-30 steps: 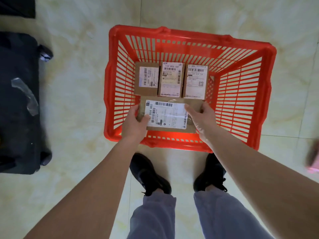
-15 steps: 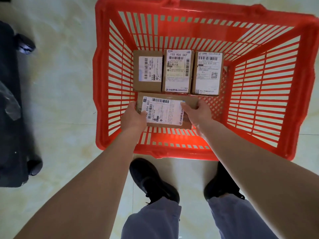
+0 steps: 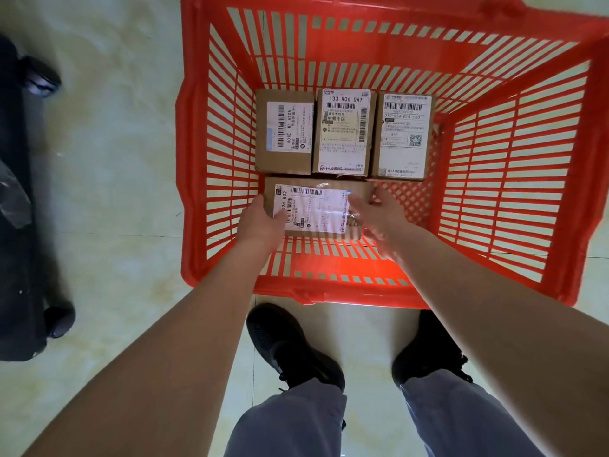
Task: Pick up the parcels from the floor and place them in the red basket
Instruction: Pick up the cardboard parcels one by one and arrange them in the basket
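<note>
The red basket (image 3: pixel 362 296) stands on the floor right in front of my feet. Three brown parcels with white labels lie side by side along its far end: left (image 3: pixel 285 131), middle (image 3: pixel 344 131), right (image 3: pixel 403 136). A fourth brown parcel (image 3: pixel 313 206) lies crosswise just in front of them, low on the basket floor. My left hand (image 3: pixel 260 222) grips its left end with the thumb on the label. My right hand (image 3: pixel 382 216) is blurred and holds its right end, thumb over the label's edge.
A black wheeled case (image 3: pixel 13 192) lies on the pale tiled floor to the left. My black shoes (image 3: pixel 286 344) (image 3: pixel 428 354) stand against the basket's near wall. The right half of the basket floor (image 3: pixel 412 206) holds nothing.
Both hands have lowered the fourth parcel from rim height down into the basket, up against the row of three. The camera has leaned in closer over the basket.
</note>
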